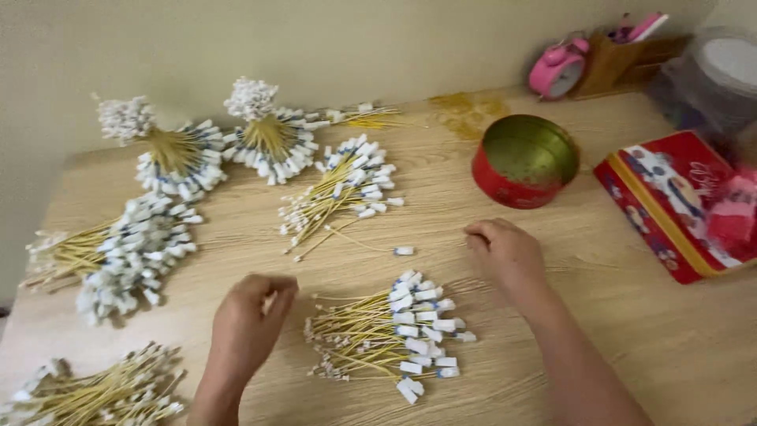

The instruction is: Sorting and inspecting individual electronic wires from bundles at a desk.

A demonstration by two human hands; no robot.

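Two hands flank yellow wire bundle (386, 335): left hand (248, 327) fisted, right hand (505, 252) on table (631, 315).

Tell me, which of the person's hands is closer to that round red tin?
The right hand. It rests on the table just below the round red tin. The left hand is far off to the tin's lower left, beside a wire bundle.

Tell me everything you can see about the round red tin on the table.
The round red tin is a low cylinder that looks like metal, red on the outside wall and dull gold-green inside. It has no lid on and looks empty. It stands upright, open side up, on the wooden table, toward the far right, left of a red rectangular box and in front of a pink alarm clock. Nothing touches it; the right hand rests on the table just nearer than it.
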